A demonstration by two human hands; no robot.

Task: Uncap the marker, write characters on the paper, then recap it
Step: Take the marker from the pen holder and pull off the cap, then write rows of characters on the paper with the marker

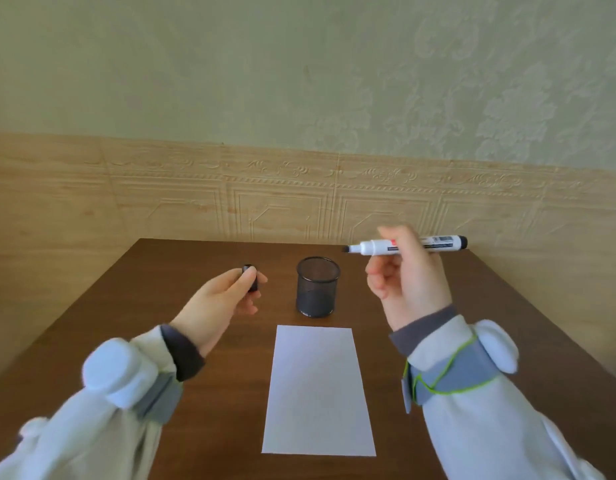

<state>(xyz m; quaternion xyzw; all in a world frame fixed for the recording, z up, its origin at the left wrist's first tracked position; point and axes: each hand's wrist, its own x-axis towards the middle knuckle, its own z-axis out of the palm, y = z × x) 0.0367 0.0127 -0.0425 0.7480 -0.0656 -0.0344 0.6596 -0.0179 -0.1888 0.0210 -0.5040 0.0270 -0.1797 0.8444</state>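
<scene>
— What did the head view show on the dark brown wooden worktop [202, 427]?

— A blank white sheet of paper [318, 389] lay before a black mesh pen cup [317, 286].

— And the hands?

— The right hand [408, 277] gripped the uncapped white marker [379, 246] level above the worktop, tip pointing left. The left hand [223, 299] pinched its small black cap [251, 280].

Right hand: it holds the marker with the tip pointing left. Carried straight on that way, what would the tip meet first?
Probably nothing. The right hand holds the marker about level, above the pen cup; the left hand with the cap looks lower. Depth is unclear.
</scene>
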